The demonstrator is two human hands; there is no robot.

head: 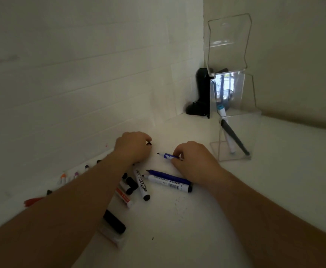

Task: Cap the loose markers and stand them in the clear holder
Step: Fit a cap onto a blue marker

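My right hand (pixel 195 163) pinches an uncapped blue marker (pixel 167 156) lying low over the white table, its tip pointing left. My left hand (pixel 133 147) is curled around a small black cap (pixel 149 144) that peeks out at the fingertips, a short gap left of the marker's tip. Below the hands lie a blue uncapped marker (pixel 166 176), a white whiteboard marker (pixel 170 183) and a white marker with a black end (pixel 142 185). The clear holder (pixel 233 136) stands at the right with a teal-capped marker (pixel 225 126) and a dark marker (pixel 234 137) leaning inside.
Loose black caps (pixel 130 183), a red-labelled marker (pixel 124 198) and a black-capped marker (pixel 113 222) lie under my left forearm. Small coloured markers (pixel 75 174) line the wall on the left. A black object (pixel 200 93) sits in the corner behind the holder's tall clear back (pixel 228 41).
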